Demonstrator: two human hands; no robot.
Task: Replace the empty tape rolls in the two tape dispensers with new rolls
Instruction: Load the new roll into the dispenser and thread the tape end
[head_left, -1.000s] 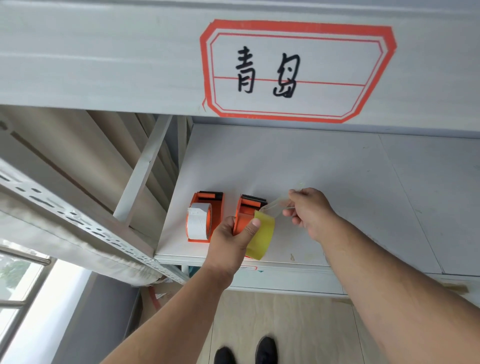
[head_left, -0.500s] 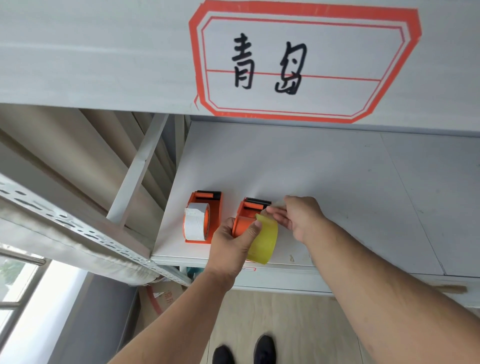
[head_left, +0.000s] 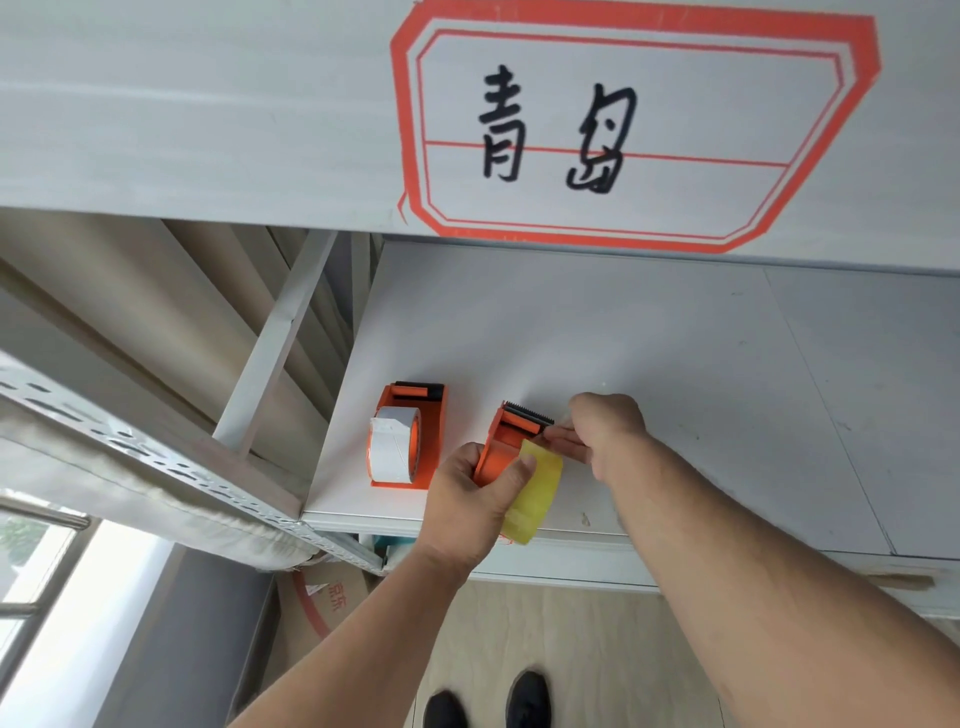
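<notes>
- Orange plastic formed both dispensers on the white shelf; the left dispenser lay untouched on its side near the shelf's left edge, with a white roll seated in it and its black cutter end pointing far.
- Just right of it, the right dispenser was gripped by the left hand, fingers curled round its near side and the thumb pressed on the yellow roll mounted in it; the roll overhung the shelf's near edge.
- Its long axis ran from the near roll up to the toothed cutter at the far end.
- Immediately right of the cutter, the right hand was held with fingers curled into a pinch, apparently on the clear tape's free end; the strip itself was too faint to be made out.
- The deciding relation was judged to be this: the cutter lay just left of and touching or nearly touching the right fingertips, so the tape end would need to be drawn across and pressed onto the teeth, the right hand being the nearer one.
- Neither dispenser was seen holding an empty core.
</notes>
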